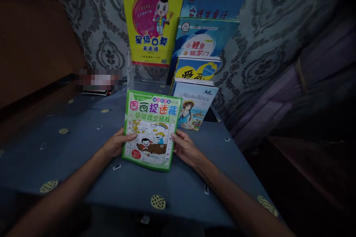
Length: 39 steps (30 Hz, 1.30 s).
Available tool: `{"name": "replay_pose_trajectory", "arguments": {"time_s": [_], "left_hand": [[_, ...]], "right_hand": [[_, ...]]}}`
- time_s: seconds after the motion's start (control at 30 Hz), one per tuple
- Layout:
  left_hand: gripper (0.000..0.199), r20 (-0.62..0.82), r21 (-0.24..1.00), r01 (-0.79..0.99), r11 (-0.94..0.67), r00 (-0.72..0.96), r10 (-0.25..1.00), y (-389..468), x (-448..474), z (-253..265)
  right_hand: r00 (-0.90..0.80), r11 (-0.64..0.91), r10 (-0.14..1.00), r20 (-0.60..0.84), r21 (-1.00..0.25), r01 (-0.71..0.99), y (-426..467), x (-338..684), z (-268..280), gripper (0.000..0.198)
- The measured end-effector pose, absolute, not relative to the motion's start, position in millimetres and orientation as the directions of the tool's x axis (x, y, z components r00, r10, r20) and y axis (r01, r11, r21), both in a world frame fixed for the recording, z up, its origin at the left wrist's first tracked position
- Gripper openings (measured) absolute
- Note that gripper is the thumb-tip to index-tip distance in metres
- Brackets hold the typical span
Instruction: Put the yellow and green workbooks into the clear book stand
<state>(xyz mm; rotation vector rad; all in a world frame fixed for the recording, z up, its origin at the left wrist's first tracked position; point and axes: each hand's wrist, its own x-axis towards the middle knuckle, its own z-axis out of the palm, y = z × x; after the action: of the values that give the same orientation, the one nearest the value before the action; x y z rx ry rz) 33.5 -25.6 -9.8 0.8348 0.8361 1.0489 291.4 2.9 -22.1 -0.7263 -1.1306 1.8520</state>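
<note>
Between both hands, above the table, I hold a green-bordered picture book (151, 133) with its cover facing me. My left hand (118, 142) grips its left edge, thumb over the cover. On the opposite edge, my right hand (185, 147) pinches it the same way; the fingers behind the book are hidden. Just beyond stands a clear rack (130, 76). A yellow workbook (151, 18) stands upright at its left. On the right, books stand in tiers: a light-blue book (194, 103) in front, a blue and yellow book (198, 68), a teal book (207, 37), and a blue book (217, 0) at the back.
A blue cloth with pineapple prints covers the table (83, 155). Printed matter (98, 83), partly blurred, lies at the back left, near a brown panel (33, 52). Patterned wallpaper (102, 14) rises behind, and a purple-grey curtain (283, 92) hangs at the right.
</note>
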Motion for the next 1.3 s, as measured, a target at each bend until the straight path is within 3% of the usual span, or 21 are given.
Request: {"name": "replay_pose_trajectory", "arguments": {"time_s": [0.17, 0.27, 0.37, 0.43, 0.5, 0.6, 0.67, 0.7, 0.83, 0.97, 1.2, 1.3], "left_hand": [[0.054, -0.182, 0.896, -0.384, 0.221, 0.136, 0.974, -24.2, 30.2, -1.0], [0.063, -0.178, 0.92, -0.313, 0.235, 0.199, 0.964, -22.3, 18.4, 6.9], [0.067, -0.268, 0.935, -0.157, 0.318, 0.275, 0.923, -15.2, -5.1, 12.4], [0.068, -0.356, 0.928, -0.001, 0.373, 0.297, 0.886, -6.4, -22.1, 15.4], [0.064, -0.374, 0.923, 0.203, 0.327, 0.272, 0.887, 3.1, -34.2, 18.5], [0.045, -0.097, 0.818, 0.575, -0.021, 0.173, 0.98, 6.4, -33.0, 22.4], [0.033, 0.131, 0.599, 0.764, -0.24, 0.201, 0.971, -5.5, -17.8, 22.9], [0.031, 0.173, 0.496, 0.815, -0.3, 0.246, 0.954, -15.5, -6.9, 21.8], [0.051, 0.143, 0.308, 0.858, -0.411, 0.385, 0.912, -63.4, 39.8, 7.8], [0.062, 0.13, 0.187, 0.896, -0.404, 0.385, 0.914, -85.3, 61.1, -9.1], [0.055, 0.1, 0.217, 0.889, -0.402, 0.39, 0.916, -81.5, 53.2, -9.1], [0.054, 0.088, 0.297, 0.866, -0.403, 0.395, 0.914, -81.3, 49.8, -1.9]], "right_hand": [[-0.598, -0.311, 0.801, -0.021, -0.869, -0.386, -1.3, 290.2, -23.0, 0.045], [-0.683, -0.361, 0.73, -0.036, -0.868, -0.341, -3.4, 290.3, -21.3, 0.048], [-0.7, -0.377, 0.71, -0.077, -0.882, -0.284, -1.2, 291.6, -18.3, 0.053], [-0.642, -0.34, 0.761, -0.097, -0.902, -0.267, 3.9, 292.9, -18.4, 0.053], [-0.544, -0.272, 0.83, -0.128, -0.942, -0.194, 10.7, 294.1, -22.2, 0.051], [-0.338, -0.094, 0.938, -0.081, -0.995, -0.023, 20.0, 295.4, -32.2, 0.044], [-0.251, 0.01, 0.968, -0.011, -0.997, 0.08, 23.4, 295.9, -37.8, 0.041], [-0.234, 0.045, 0.972, 0.017, -0.992, 0.114, 24.1, 296.1, -39.7, 0.039], [-0.255, 0.127, 0.963, 0.084, -0.98, 0.156, 22.4, 296.3, -41.5, 0.033], [-0.309, 0.191, 0.944, 0.12, -0.959, 0.21, 17.4, 296.5, -39.0, 0.027], [-0.348, 0.204, 0.931, 0.11, -0.947, 0.247, 14.8, 297.1, -34.6, 0.028], [-0.356, 0.201, 0.929, 0.104, -0.948, 0.246, 15.5, 296.9, -35.0, 0.028]]}}
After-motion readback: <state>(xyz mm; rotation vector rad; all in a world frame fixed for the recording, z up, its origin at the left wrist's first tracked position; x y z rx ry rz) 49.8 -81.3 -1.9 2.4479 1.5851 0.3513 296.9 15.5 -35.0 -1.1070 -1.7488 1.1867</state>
